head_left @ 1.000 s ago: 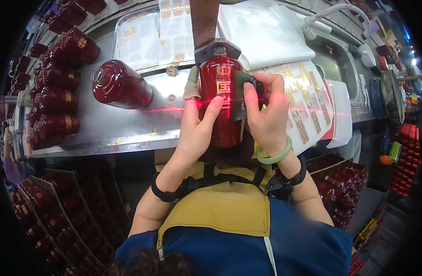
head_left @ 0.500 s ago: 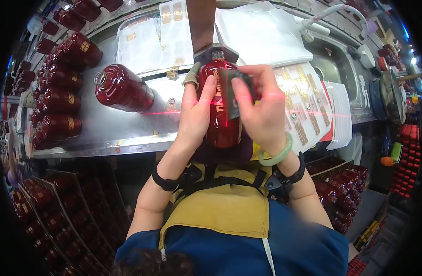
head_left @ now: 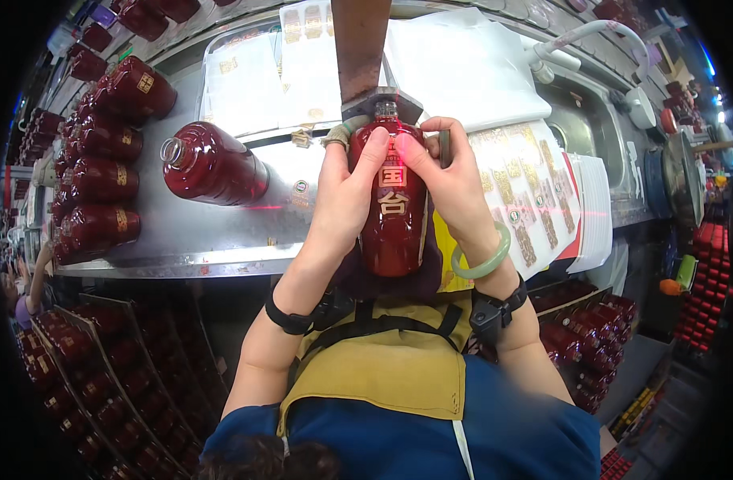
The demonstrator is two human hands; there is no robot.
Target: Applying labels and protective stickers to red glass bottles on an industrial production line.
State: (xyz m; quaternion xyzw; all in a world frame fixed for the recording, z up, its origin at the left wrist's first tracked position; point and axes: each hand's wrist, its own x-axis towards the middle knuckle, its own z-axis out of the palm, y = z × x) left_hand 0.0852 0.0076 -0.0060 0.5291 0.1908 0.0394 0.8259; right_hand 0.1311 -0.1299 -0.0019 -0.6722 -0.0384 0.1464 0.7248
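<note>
A dark red glass bottle (head_left: 393, 240) with gold characters down its front lies tilted in front of me, its open clear neck against a metal block (head_left: 373, 102). My left hand (head_left: 344, 180) grips its left side, thumb pressed on the front near the shoulder; a finger wears a beige cover (head_left: 334, 138). My right hand (head_left: 456, 180) is closed at the right side, its thumb pressing the upper characters. A dark flat piece (head_left: 444, 148) shows by its curled fingers, mostly hidden. Left of my hands, a second red bottle (head_left: 214, 168) stands open on the metal table (head_left: 174, 232).
Several red bottles (head_left: 102, 176) stand in rows at the far left. Sheets of gold stickers (head_left: 526, 188) lie to the right, beside a sink (head_left: 594, 128) with a faucet (head_left: 578, 40). A brown upright post (head_left: 360, 48) rises behind the bottle. Crates of bottles (head_left: 94, 376) sit below.
The dark piece has left the bottle's front and is now mostly hidden by my right hand. The characters show clearly, and both thumbs have come together near the shoulder.
</note>
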